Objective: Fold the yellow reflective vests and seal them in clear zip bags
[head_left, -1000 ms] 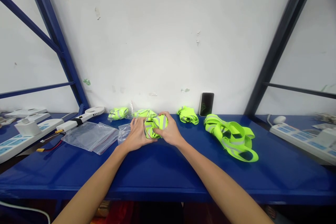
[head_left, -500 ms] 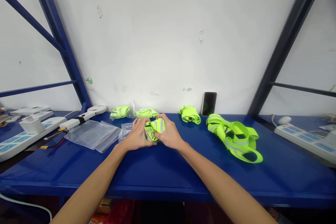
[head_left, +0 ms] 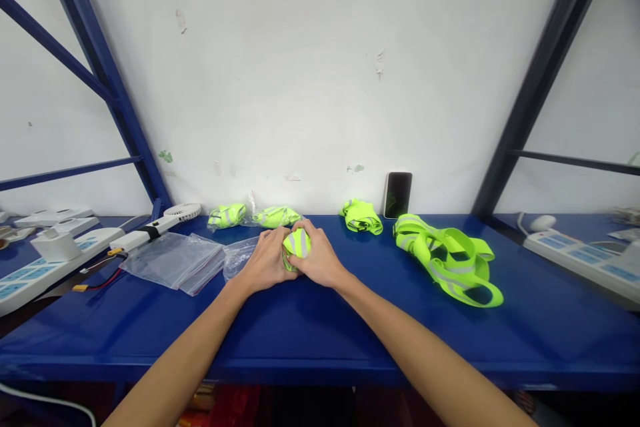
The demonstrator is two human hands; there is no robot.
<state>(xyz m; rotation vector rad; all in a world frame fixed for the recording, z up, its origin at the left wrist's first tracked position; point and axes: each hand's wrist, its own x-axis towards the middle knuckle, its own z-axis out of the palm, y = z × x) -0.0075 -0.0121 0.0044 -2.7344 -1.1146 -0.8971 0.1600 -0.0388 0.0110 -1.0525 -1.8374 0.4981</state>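
Both my hands are closed round a bundled neon-yellow reflective strap [head_left: 299, 244] with silver bands, just above the blue table. My left hand [head_left: 270, 259] wraps its left side, and my right hand [head_left: 320, 256] grips it from the right; much of the bundle is hidden by my fingers. A crumpled clear plastic bag [head_left: 238, 257] lies beside my left hand. Farther right sit a folded neon bundle [head_left: 361, 217] and a loose, tangled reflective strap [head_left: 447, 259]. Behind my hands, by the wall, are two bagged neon bundles [head_left: 228, 215].
Flat clear zip bags [head_left: 173, 261] lie on the blue table [head_left: 320, 327] at left, near a white handheld fan [head_left: 183, 213], a power strip [head_left: 55, 267] and wires with yellow connectors. A phone [head_left: 398, 195] leans against the wall. Another power strip [head_left: 590, 257] is at right.
My hands have drawn closer together round the neon bundle, so it looks more compact and less of it shows. The view has shifted slightly.
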